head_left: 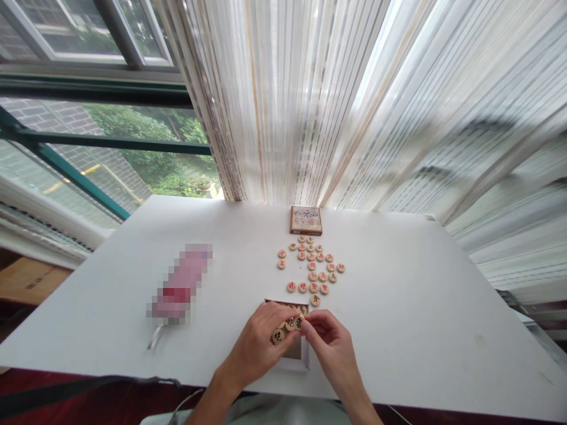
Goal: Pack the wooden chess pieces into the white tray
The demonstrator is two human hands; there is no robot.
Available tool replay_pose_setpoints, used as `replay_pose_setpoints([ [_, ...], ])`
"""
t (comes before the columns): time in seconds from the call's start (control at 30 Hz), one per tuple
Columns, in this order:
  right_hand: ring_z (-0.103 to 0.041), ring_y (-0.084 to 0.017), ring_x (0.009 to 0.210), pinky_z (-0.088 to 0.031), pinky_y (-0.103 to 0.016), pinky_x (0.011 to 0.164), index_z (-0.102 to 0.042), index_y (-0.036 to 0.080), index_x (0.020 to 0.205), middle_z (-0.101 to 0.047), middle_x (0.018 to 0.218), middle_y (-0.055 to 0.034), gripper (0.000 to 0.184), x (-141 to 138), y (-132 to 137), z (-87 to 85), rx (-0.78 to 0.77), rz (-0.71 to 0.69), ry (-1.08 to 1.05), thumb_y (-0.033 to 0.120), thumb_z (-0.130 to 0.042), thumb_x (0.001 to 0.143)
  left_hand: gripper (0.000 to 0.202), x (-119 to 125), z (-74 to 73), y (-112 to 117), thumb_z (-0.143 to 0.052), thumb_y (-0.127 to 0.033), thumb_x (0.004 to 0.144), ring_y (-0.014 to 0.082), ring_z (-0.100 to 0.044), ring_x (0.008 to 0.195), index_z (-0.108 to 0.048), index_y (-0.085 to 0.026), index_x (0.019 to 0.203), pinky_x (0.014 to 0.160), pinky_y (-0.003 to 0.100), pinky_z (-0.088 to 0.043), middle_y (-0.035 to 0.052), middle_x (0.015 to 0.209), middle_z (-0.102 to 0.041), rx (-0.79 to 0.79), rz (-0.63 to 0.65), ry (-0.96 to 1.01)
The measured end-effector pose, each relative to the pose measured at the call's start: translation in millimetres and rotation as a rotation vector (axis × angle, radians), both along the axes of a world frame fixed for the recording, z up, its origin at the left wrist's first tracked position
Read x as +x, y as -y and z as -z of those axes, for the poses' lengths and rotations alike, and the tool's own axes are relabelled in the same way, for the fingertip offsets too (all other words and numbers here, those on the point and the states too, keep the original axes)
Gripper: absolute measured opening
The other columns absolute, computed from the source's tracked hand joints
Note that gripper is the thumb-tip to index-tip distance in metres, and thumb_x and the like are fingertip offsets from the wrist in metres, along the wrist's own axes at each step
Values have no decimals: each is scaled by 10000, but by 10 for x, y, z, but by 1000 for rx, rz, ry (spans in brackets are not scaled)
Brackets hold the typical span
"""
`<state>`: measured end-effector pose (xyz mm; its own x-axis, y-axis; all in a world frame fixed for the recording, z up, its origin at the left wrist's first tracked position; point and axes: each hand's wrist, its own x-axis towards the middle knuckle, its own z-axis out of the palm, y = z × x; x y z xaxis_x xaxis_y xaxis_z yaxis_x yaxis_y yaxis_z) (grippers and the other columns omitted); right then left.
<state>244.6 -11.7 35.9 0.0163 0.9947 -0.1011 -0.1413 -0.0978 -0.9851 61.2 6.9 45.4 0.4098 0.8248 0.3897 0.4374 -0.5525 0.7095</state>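
Observation:
My left hand [257, 342] and my right hand [330, 345] meet over a small open box [297, 354] near the front edge of the white table [398, 295]. Both hands are closed in a pinch on round wooden chess pieces [290, 324] with black characters, held together in a row above the box. More round pieces [312, 265], marked in red, lie scattered on the table just beyond the box. The box lid [305, 219] lies at the far edge, close to the curtain.
A pink blurred object [181, 283] lies on the table to the left. Striped curtains [354, 100] hang behind the table, and a window [88, 118] shows at the left. A dark cable [88, 386] runs along the front edge.

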Motion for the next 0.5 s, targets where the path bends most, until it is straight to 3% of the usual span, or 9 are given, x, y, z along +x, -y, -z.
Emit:
replay_pose_setpoints([
  [0.33,-716,-217,897,-580,-315,824,-701,212,995,-742,960,-66,190,13,16,-8,29,-83,-15,382,-708,911,340,-57,3,11,-632,-221,961,207,-618,1118,-635,-288,1294,982,345,-532,66,1195,-659,-168,54,47],
  [0.5,-728,-226,958,-589,-325,853,-689,236,1029,-748,1020,-63,196,-18,9,0,14,-92,-78,373,-730,895,335,-119,-2,-26,-644,-243,952,220,-597,1124,-625,-274,1285,994,369,-518,74,1185,-641,-130,33,-24],
])
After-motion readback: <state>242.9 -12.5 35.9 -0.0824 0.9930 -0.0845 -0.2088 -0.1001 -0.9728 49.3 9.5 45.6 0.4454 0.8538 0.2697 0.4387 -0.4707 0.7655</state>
